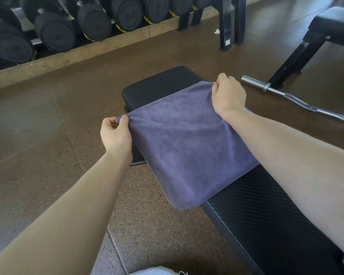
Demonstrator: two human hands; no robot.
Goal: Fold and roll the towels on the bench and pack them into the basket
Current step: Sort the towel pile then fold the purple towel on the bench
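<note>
A purple towel (187,147) lies spread across the black bench (266,219), its near-left part hanging over the bench's left edge. My left hand (115,133) pinches the towel's far-left corner, just off the bench's left side. My right hand (227,95) pinches the far-right corner above the bench's head pad (159,84). The towel's far edge is stretched taut between the two hands. No basket is in view.
A rack of black dumbbells (68,26) runs along the far left behind a wooden kerb. A curl bar (298,100) lies on the brown rubber floor at the right. Another bench (330,26) stands at the far right. Black rack posts (232,20) stand at the back.
</note>
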